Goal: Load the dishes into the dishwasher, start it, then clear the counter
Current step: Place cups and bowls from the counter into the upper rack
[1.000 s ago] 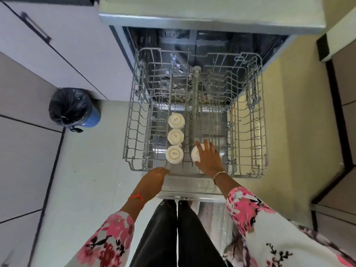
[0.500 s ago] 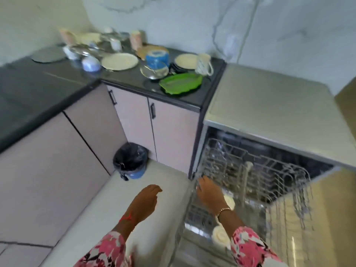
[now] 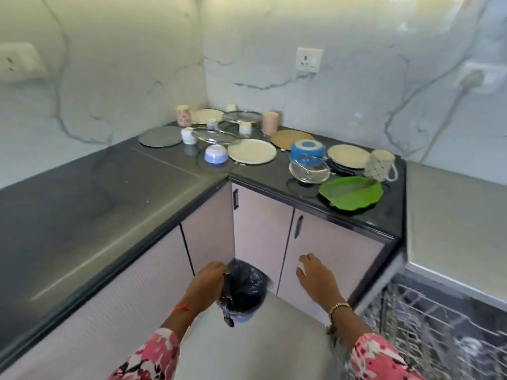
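Dishes crowd the black counter (image 3: 263,185) in the corner: a green leaf-shaped plate (image 3: 351,193), a patterned mug (image 3: 381,165), a glass lid (image 3: 309,169), a blue container (image 3: 307,150), cream plates (image 3: 251,151), a blue bowl (image 3: 216,154) and several small cups. The dishwasher's wire rack (image 3: 428,333) stands pulled out at the lower right. My left hand (image 3: 207,283) hangs with loosely curled fingers in front of the bin and holds nothing. My right hand (image 3: 315,278) is open, fingers spread, in front of the cabinet door, away from the rack.
A blue bin with a black liner (image 3: 242,292) stands on the floor in the cabinet corner. Pale cabinet doors (image 3: 329,250) run below the counter. The dishwasher's grey top (image 3: 452,215) lies right of the counter. Sockets sit on the marble wall.
My view swung up and left from the rack to the counter. My right hand left the white cup in the rack and now hangs free; my left hand came off the rack's front edge.
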